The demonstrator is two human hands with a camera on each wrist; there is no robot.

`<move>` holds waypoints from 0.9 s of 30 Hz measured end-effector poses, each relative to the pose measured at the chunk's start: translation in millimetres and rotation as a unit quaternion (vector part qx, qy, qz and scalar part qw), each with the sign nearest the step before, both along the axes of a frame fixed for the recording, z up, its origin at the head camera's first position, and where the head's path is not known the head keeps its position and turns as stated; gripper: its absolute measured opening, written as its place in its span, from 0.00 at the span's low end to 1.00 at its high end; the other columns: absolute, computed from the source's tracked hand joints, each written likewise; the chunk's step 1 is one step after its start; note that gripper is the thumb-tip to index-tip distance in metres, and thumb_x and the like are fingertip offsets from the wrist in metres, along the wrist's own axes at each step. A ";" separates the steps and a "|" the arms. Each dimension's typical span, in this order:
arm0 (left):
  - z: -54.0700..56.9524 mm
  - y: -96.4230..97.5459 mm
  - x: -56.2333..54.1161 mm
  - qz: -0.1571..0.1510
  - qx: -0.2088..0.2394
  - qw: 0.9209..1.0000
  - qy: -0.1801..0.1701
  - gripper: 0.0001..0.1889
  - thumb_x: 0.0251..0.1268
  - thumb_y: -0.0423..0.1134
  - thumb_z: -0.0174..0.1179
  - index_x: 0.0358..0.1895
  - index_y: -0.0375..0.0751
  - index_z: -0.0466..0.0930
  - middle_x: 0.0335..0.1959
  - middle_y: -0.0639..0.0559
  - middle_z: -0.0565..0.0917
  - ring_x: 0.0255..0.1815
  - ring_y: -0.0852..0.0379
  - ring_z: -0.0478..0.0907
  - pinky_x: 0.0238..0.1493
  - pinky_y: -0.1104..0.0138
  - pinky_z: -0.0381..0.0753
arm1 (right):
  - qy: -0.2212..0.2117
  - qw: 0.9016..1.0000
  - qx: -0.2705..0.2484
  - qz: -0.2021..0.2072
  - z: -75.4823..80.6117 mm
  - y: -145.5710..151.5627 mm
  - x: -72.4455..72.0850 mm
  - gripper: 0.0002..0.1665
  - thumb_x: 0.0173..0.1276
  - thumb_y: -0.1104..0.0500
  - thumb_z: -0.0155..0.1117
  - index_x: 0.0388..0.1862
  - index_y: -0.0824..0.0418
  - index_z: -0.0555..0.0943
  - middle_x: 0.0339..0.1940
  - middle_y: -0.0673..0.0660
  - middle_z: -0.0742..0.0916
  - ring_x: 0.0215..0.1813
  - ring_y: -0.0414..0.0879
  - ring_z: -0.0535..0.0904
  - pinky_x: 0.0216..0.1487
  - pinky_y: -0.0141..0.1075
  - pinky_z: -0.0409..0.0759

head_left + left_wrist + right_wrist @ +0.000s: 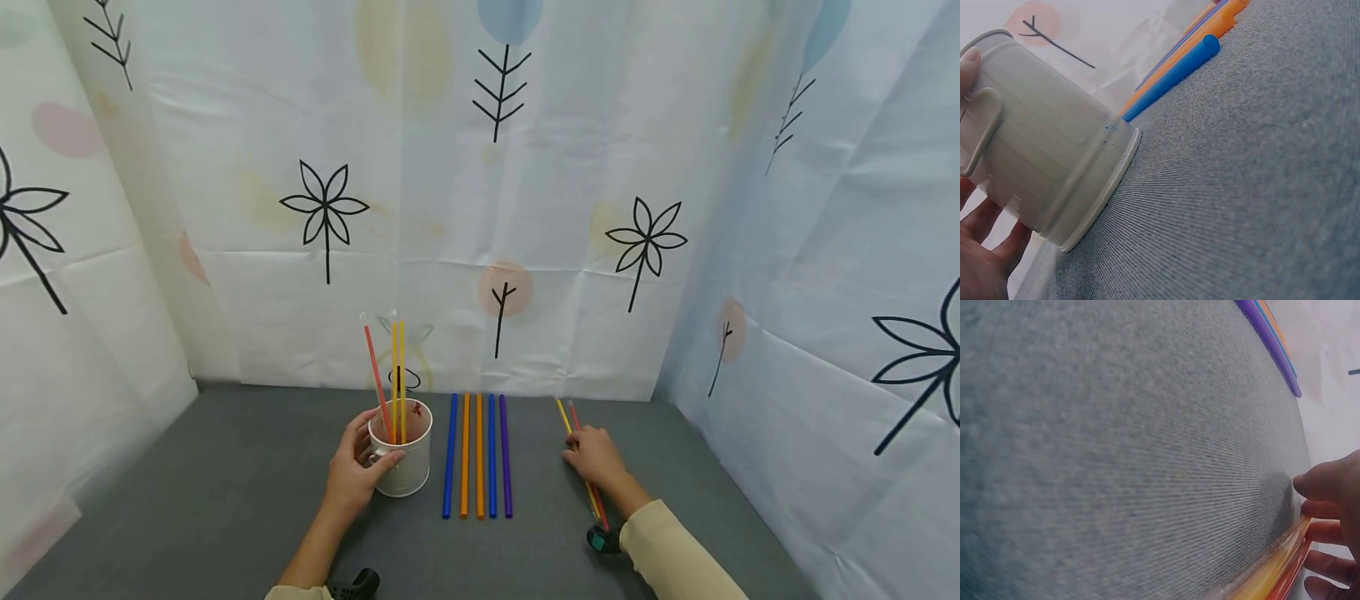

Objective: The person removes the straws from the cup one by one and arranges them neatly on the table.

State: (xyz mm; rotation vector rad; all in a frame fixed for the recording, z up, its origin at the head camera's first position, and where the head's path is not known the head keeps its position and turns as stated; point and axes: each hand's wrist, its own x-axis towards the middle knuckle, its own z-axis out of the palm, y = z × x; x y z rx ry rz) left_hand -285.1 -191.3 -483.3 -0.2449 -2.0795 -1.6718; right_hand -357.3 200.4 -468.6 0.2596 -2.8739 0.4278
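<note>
My left hand (354, 467) grips a white mug (408, 475) standing on the grey table, its thumb on the near side by the handle (985, 134) and fingers round the outside. Inside lean a red straw (378, 379) and two yellow straws (402, 367), with clear wrapper tips above. On the right, my right hand (596, 457) is over a yellow straw (562, 414) and a red straw (602, 510) in clear wrapping. In the right wrist view its fingers touch these wrapped straws (1269, 575), while the thumb stands apart from them.
Between the hands lies a row of thick straws: blue (450, 458), two orange (480, 458), another blue (492, 458) and purple (506, 458). White patterned cloth (450, 208) hangs behind the table (225, 483) and along both sides.
</note>
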 end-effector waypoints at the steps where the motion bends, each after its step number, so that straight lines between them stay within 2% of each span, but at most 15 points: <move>1: 0.2 0.0 0.1 0.000 -0.001 1.000 0.001 0.41 0.54 0.38 0.73 0.71 0.50 0.62 0.64 0.37 0.72 0.61 0.41 0.74 0.53 0.72 0.73 | -0.001 1.000 -0.001 -0.002 -0.2 -0.3 0.5 0.13 0.61 0.59 0.71 0.44 0.64 0.86 0.38 0.59 0.82 0.43 0.58 0.76 0.45 0.53 0.75; 6: 0.9 -0.1 0.5 -0.004 0.004 1.000 0.003 0.41 0.54 0.38 0.73 0.71 0.49 0.62 0.64 0.37 0.72 0.62 0.40 0.73 0.58 0.52 0.73 | 0.004 1.000 -0.001 -0.001 -0.3 -2.3 3.2 0.14 0.60 0.58 0.71 0.44 0.63 0.86 0.38 0.59 0.83 0.42 0.58 0.76 0.44 0.52 0.75; 8: 1.2 0.1 0.7 -0.004 0.006 1.000 0.003 0.41 0.54 0.37 0.73 0.71 0.49 0.62 0.64 0.36 0.72 0.62 0.40 0.73 0.59 0.47 0.71 | 0.006 1.000 -0.010 0.005 -0.4 -2.3 4.2 0.15 0.60 0.58 0.71 0.45 0.63 0.85 0.39 0.59 0.83 0.44 0.59 0.76 0.44 0.53 0.75; 13: 1.0 0.9 0.6 0.000 0.002 1.000 -0.004 0.40 0.54 0.38 0.73 0.71 0.50 0.62 0.64 0.37 0.72 0.62 0.41 0.73 0.58 0.47 0.71 | 0.006 0.998 -0.064 0.027 -3.1 4.3 5.3 0.18 0.61 0.61 0.70 0.51 0.64 0.83 0.43 0.60 0.84 0.47 0.58 0.78 0.47 0.53 0.76; 19: 0.2 0.2 -0.5 -0.003 0.002 1.000 -0.007 0.40 0.55 0.39 0.73 0.71 0.50 0.62 0.65 0.36 0.71 0.63 0.39 0.72 0.60 0.46 0.70 | -0.001 0.991 -0.108 0.074 -4.8 15.2 5.5 0.16 0.62 0.68 0.67 0.50 0.64 0.84 0.40 0.56 0.85 0.43 0.52 0.79 0.45 0.50 0.77; 24: -0.2 -0.5 -0.8 -0.004 0.002 1.000 -0.005 0.40 0.54 0.40 0.73 0.70 0.51 0.62 0.65 0.36 0.71 0.63 0.38 0.72 0.60 0.45 0.70 | -0.004 0.991 -0.096 0.096 -5.2 23.2 5.0 0.20 0.61 0.73 0.59 0.52 0.63 0.83 0.44 0.56 0.85 0.46 0.55 0.79 0.47 0.52 0.76; 27: -0.7 -0.7 -0.6 -0.004 0.000 1.000 -0.005 0.40 0.55 0.40 0.73 0.70 0.51 0.62 0.64 0.35 0.71 0.63 0.38 0.71 0.60 0.45 0.69 | 0.003 0.990 -0.076 0.117 -5.5 27.0 4.7 0.22 0.58 0.74 0.58 0.51 0.63 0.84 0.43 0.55 0.85 0.43 0.53 0.78 0.45 0.50 0.75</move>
